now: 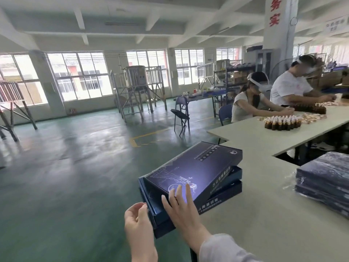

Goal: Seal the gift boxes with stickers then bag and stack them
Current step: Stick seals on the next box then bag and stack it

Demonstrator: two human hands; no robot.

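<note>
A dark blue gift box (198, 169) with a pale line drawing lies askew on top of two more dark blue boxes (228, 190) at the left end of the table, overhanging its edge. My right hand (181, 205) rests flat on the top box's near corner with fingers straight. My left hand (137, 218) hovers just left of the box stack, fingers loosely curled near its near-left corner, holding nothing. A stack of boxes wrapped in clear bags (324, 182) stands at the right side of the table.
The pale table (264, 214) runs right and back in an L. Clusters of small brown bottles (281, 123) stand on its far part, where two seated people work. A folding chair (181, 112) and metal platforms stand on the green floor.
</note>
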